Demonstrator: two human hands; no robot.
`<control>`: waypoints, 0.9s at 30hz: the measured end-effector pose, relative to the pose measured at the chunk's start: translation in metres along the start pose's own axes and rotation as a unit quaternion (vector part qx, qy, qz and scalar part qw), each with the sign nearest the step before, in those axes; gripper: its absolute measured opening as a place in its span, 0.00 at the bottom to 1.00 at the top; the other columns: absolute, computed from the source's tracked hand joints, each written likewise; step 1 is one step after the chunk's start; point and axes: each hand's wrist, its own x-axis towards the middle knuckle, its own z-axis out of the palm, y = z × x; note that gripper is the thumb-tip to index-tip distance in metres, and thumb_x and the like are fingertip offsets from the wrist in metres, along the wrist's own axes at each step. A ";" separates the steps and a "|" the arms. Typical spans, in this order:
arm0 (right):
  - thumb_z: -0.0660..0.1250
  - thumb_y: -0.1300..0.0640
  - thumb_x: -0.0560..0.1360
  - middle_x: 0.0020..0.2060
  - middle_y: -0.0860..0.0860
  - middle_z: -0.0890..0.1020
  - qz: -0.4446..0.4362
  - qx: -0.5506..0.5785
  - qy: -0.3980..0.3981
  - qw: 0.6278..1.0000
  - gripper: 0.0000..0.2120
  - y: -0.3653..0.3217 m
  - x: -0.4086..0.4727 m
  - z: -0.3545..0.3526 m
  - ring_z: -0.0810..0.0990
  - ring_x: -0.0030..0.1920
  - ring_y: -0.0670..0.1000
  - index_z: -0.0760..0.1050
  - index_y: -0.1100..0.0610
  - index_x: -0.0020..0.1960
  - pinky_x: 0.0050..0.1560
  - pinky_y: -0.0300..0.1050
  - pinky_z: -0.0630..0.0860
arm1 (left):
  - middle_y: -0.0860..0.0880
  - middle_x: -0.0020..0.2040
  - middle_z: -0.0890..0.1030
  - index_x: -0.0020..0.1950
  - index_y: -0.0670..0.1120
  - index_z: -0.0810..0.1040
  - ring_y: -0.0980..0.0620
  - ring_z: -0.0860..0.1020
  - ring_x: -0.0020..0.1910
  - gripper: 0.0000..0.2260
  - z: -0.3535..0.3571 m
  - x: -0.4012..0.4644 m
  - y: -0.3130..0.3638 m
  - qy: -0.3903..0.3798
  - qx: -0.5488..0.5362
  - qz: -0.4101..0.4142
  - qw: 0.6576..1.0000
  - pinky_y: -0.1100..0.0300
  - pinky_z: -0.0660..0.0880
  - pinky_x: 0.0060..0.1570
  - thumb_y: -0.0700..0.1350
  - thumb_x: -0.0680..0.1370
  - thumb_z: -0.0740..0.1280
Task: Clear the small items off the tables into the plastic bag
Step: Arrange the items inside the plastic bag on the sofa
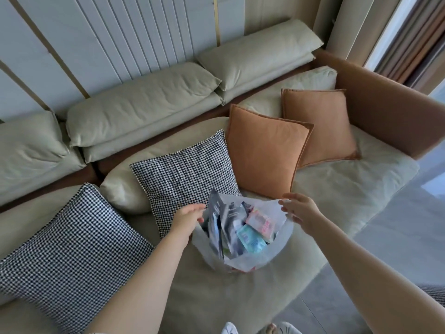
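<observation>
Both grips loose, left hand [189, 216] and right hand [299, 208] flanking the packet-stuffed translucent plastic bag [243, 262].

A single head-worn wide-angle camera supplies the only view; no second view exists to overlap with it. The camera looks forward and steeply down from standing height onto a sofa [337, 189], with the wall panels [120, 32] tilted across the top of the frame. Both forearms enter from the bottom edge and converge on a bag [240, 259] at frame centre, placing it at arm's reach. Feet [262, 329] show at the bottom edge. Wide-angle distortion curves the sofa edges and the curtain [414, 39] at right.
</observation>
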 end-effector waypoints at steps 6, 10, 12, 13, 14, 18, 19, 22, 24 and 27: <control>0.67 0.67 0.73 0.36 0.51 0.79 -0.023 -0.106 0.003 0.994 0.16 0.005 0.009 0.026 0.74 0.32 0.46 0.74 0.61 0.60 0.26 0.33 0.69 | 0.48 0.40 0.78 0.67 0.51 0.73 0.54 0.77 0.38 0.17 -0.006 0.007 -0.018 -0.033 -0.106 -0.044 0.993 0.63 0.74 0.37 0.38 0.80 0.60; 0.70 0.58 0.73 0.47 0.52 0.77 -0.089 -0.371 -0.018 0.924 0.22 -0.008 0.008 0.044 0.75 0.37 0.50 0.71 0.54 0.65 0.34 0.38 0.71 | 0.47 0.41 0.80 0.70 0.53 0.70 0.54 0.74 0.31 0.21 -0.008 0.005 -0.012 -0.039 -0.168 -0.056 0.983 0.63 0.75 0.30 0.37 0.80 0.62; 0.70 0.50 0.73 0.53 0.54 0.79 -0.115 -0.474 -0.027 0.872 0.24 -0.011 0.002 0.058 0.78 0.43 0.53 0.70 0.52 0.67 0.42 0.42 0.75 | 0.48 0.48 0.82 0.70 0.54 0.69 0.54 0.73 0.30 0.21 -0.009 0.007 -0.009 -0.045 -0.170 -0.064 0.982 0.61 0.75 0.35 0.37 0.79 0.62; 0.69 0.47 0.73 0.55 0.53 0.80 -0.123 -0.505 -0.028 0.854 0.24 -0.011 -0.001 0.066 0.79 0.45 0.53 0.69 0.50 0.67 0.44 0.44 0.76 | 0.49 0.51 0.82 0.70 0.54 0.69 0.54 0.73 0.30 0.22 -0.011 0.009 -0.009 -0.050 -0.167 -0.068 0.982 0.60 0.75 0.37 0.37 0.79 0.62; 0.69 0.45 0.73 0.55 0.52 0.80 -0.132 -0.518 -0.026 0.845 0.24 -0.012 -0.004 0.075 0.80 0.47 0.53 0.70 0.48 0.66 0.45 0.45 0.77 | 0.51 0.53 0.82 0.71 0.54 0.69 0.54 0.74 0.30 0.22 -0.012 0.011 -0.010 -0.055 -0.163 -0.073 0.982 0.59 0.75 0.38 0.37 0.80 0.62; 0.70 0.45 0.72 0.46 0.47 0.81 -0.131 -0.421 -0.055 0.896 0.18 -0.015 -0.006 0.114 0.78 0.37 0.46 0.77 0.50 0.58 0.35 0.38 0.72 | 0.55 0.55 0.81 0.70 0.54 0.69 0.56 0.75 0.26 0.21 -0.018 0.018 -0.013 -0.083 -0.173 -0.084 0.978 0.59 0.74 0.37 0.36 0.80 0.61; 0.70 0.47 0.72 0.45 0.48 0.81 -0.106 -0.362 -0.079 0.923 0.16 -0.011 -0.004 0.126 0.77 0.35 0.46 0.78 0.53 0.57 0.36 0.39 0.74 | 0.55 0.55 0.82 0.70 0.54 0.70 0.56 0.75 0.25 0.21 -0.019 0.019 -0.014 -0.089 -0.184 -0.086 0.975 0.59 0.73 0.37 0.36 0.79 0.62; 0.72 0.51 0.72 0.51 0.53 0.81 -0.016 -0.246 -0.123 0.961 0.20 0.015 -0.001 0.161 0.78 0.43 0.50 0.77 0.59 0.60 0.46 0.44 0.76 | 0.51 0.55 0.82 0.68 0.54 0.71 0.56 0.75 0.23 0.20 -0.021 0.025 -0.018 -0.103 -0.218 -0.099 0.966 0.59 0.73 0.34 0.38 0.79 0.64; 0.73 0.48 0.70 0.60 0.54 0.77 0.020 -0.254 -0.151 0.955 0.28 0.041 0.000 0.181 0.78 0.52 0.51 0.72 0.57 0.66 0.50 0.41 0.72 | 0.50 0.56 0.82 0.67 0.55 0.73 0.55 0.75 0.23 0.19 -0.023 0.028 -0.021 -0.105 -0.237 -0.112 0.959 0.60 0.76 0.31 0.40 0.78 0.66; 0.72 0.50 0.70 0.60 0.56 0.77 0.073 -0.226 -0.167 0.957 0.32 0.078 0.003 0.203 0.78 0.51 0.51 0.65 0.54 0.71 0.54 0.43 0.75 | 0.54 0.52 0.84 0.68 0.54 0.73 0.55 0.74 0.24 0.20 -0.028 0.034 -0.026 -0.105 -0.257 -0.119 0.953 0.57 0.80 0.35 0.41 0.77 0.67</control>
